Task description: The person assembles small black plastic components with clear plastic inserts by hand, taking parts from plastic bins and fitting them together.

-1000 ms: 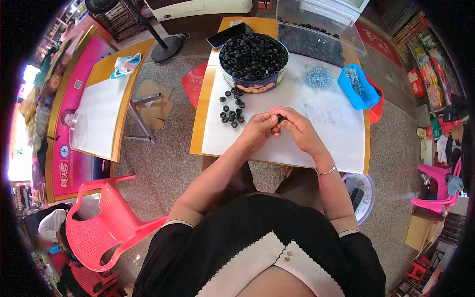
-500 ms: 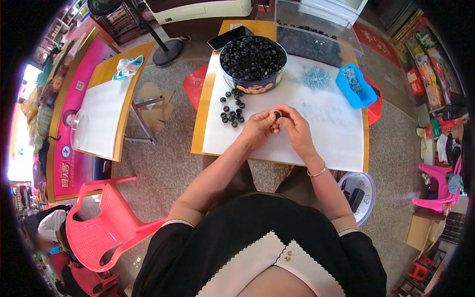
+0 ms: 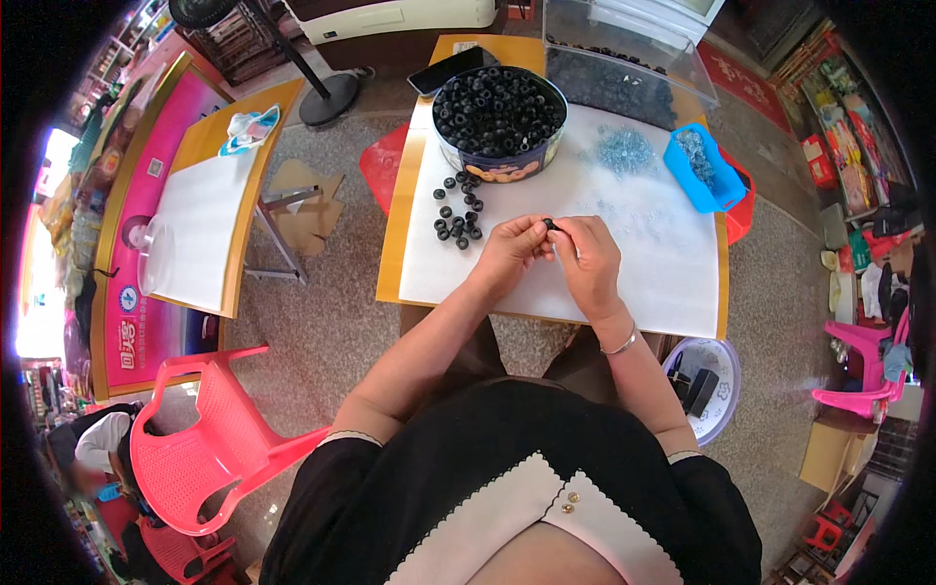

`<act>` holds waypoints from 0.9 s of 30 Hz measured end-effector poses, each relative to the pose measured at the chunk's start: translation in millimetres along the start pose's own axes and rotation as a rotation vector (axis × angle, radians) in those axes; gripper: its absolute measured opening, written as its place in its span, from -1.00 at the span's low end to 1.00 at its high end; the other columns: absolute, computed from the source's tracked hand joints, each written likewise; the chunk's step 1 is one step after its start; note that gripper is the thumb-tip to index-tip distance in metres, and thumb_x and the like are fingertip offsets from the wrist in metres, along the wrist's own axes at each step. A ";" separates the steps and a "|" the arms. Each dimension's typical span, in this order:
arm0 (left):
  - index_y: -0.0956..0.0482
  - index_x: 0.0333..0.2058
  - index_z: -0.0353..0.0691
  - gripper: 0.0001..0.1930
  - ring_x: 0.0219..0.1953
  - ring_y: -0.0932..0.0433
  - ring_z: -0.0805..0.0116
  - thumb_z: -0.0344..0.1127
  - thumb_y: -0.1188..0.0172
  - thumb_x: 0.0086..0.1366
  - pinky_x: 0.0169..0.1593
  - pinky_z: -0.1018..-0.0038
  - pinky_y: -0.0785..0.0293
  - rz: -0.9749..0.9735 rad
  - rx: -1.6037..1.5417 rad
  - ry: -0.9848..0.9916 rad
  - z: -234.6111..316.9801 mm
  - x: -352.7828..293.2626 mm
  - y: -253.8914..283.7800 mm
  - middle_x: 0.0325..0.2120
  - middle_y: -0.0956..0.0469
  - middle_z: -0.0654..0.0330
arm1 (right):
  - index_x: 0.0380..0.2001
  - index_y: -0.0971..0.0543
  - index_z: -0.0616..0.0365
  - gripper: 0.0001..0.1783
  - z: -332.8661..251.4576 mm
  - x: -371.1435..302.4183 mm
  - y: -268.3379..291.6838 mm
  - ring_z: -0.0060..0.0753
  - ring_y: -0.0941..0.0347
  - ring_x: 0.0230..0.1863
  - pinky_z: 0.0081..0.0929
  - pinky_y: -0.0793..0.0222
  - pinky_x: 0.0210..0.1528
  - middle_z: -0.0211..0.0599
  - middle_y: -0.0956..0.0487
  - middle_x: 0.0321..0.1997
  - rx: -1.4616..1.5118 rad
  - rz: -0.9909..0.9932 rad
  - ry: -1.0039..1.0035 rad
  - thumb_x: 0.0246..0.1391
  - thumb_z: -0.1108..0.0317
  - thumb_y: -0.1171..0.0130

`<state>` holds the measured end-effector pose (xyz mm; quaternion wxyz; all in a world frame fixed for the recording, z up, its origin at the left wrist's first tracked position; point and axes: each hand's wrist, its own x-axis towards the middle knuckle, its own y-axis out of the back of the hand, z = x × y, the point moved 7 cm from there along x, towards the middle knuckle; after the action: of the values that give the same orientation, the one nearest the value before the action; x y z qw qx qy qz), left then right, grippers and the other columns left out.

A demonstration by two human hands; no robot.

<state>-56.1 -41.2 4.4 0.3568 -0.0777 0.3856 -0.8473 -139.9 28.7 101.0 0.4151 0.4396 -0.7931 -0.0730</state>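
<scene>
Jointly, the left hand (image 3: 515,253) and right hand (image 3: 591,255) held a small black piece (image 3: 550,224) over the white-covered bench (image 3: 658,292), each grip pinched closed on it. Loose black rings (image 3: 458,229) lay to the left, near a round tub (image 3: 502,168) heaped with more.

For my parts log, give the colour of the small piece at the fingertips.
The small piece is black where visible, best in the head view.

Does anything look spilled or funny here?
Maybe: loose black rings lie outside the full tub, and clear bits are scattered beside the blue bin. That looks messy, though I can't tell whether anything spilled.
</scene>
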 end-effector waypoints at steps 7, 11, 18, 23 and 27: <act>-0.48 -0.20 -0.37 -0.78 -0.45 -0.44 0.49 -0.33 -0.01 0.31 -0.30 0.59 -0.40 -0.016 -0.059 0.006 -0.9 2.4 3.6 -0.45 -0.50 0.23 | -0.33 -0.54 0.29 -0.87 42.7 -11.4 -7.5 -0.65 -0.44 -0.32 -0.65 -0.35 -0.26 -0.37 -0.56 -0.33 0.575 -0.019 -0.511 0.00 0.51 -0.15; -0.48 -0.21 -0.38 -0.79 -0.45 -0.44 0.49 -0.35 -0.01 0.30 -0.31 0.58 -0.42 -0.019 -0.091 0.005 -1.8 3.6 4.7 -0.44 -0.51 0.22 | -0.32 -0.54 0.30 -0.86 38.2 -9.7 -8.0 -0.62 -0.46 -0.34 -0.65 -0.36 -0.26 -0.33 -0.56 -0.35 0.517 -0.037 -0.460 -0.01 0.52 -0.15; -0.48 -0.19 -0.39 -0.79 -0.45 -0.45 0.48 -0.38 -0.04 0.28 -0.32 0.59 -0.42 -0.018 -0.066 0.004 -2.0 2.8 3.1 -0.42 -0.52 0.21 | -0.34 -0.54 0.23 -0.84 20.2 -3.5 -3.4 -0.40 -0.49 -0.37 -0.55 -0.39 -0.30 -0.26 -0.55 -0.38 0.245 -0.044 -0.209 -0.09 0.56 -0.18; -0.48 -0.19 -0.40 -0.79 -0.44 -0.45 0.47 -0.39 -0.05 0.28 -0.31 0.57 -0.42 -0.016 -0.059 -0.013 -2.2 1.9 3.0 -0.41 -0.52 0.20 | -0.36 -0.54 0.21 -0.83 6.5 1.6 2.1 -0.26 -0.46 -0.37 -0.46 -0.39 -0.34 -0.23 -0.52 -0.39 0.091 -0.054 -0.049 -0.12 0.58 -0.18; -0.48 -0.18 -0.41 -0.79 -0.44 -0.44 0.46 -0.39 -0.04 0.28 -0.30 0.56 -0.41 0.004 -0.025 -0.016 -1.6 1.2 1.7 -0.41 -0.52 0.19 | -0.36 -0.53 0.22 -0.83 3.2 4.8 3.0 -0.25 -0.44 -0.36 -0.44 -0.37 -0.34 -0.23 -0.50 -0.41 0.084 -0.138 -0.042 -0.12 0.56 -0.18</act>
<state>-56.7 -41.9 1.9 0.3603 -0.0881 0.3933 -0.8412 -145.4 26.0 103.2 0.3735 0.5087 -0.7719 -0.0771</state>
